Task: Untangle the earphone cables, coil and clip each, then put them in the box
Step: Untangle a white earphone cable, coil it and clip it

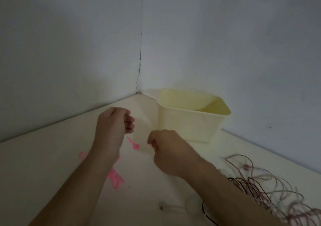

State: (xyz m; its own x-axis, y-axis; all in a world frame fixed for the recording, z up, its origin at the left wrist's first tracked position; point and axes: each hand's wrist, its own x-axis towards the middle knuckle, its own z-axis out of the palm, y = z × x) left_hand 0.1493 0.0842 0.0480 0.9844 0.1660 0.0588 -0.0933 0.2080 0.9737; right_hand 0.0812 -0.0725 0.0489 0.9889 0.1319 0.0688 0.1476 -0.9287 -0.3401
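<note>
Corner worktop (156, 187): both hands, left hand (112, 126) and right hand (166, 149), fingers curled, contents blurred, can't tell. Cables (271, 189) right, limp, light, snag-prone; grab near plug. Box (191, 119) far.

The left forearm (83, 170) is covering part of the pink clips (115, 179). The right forearm (225, 187) is hiding part of the tangled cables (271, 187), which are running off the frame's right edge. Motion blur is smearing both curled hands; whether either holds anything cannot be told.
</note>
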